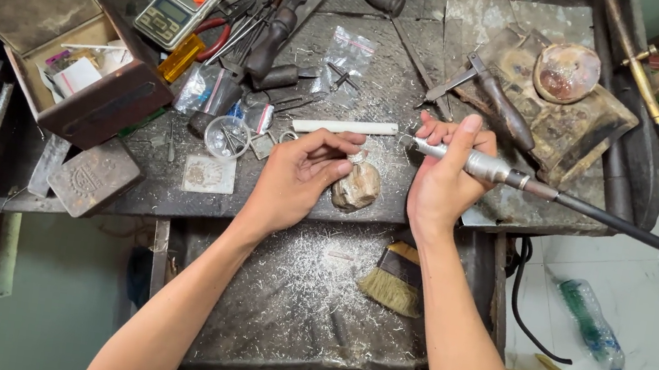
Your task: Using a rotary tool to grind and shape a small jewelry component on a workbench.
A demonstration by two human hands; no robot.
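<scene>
1. The right hand (440, 179) is closed around a metal rotary handpiece (470, 162), fingers wrapped on the barrel and the thumb lying along it.
2. The left hand (300, 177) is closed in a pinch on a small silver ring-like piece (358, 157); it is too small to tell more.
3. The piece is held just above the worn wooden bench peg (357, 187), at the front edge of the workbench (377, 89).
4. To do this well, I think both hands should rest against the peg, and the tool tip should touch lightly.
5. The long axis of the handpiece goes almost left to right; its tip points left toward the piece, and its black flexible shaft (641, 233) leaves to the right.
6. Below, a tray (289, 291) with metal filings holds a brush (395, 280).
</scene>
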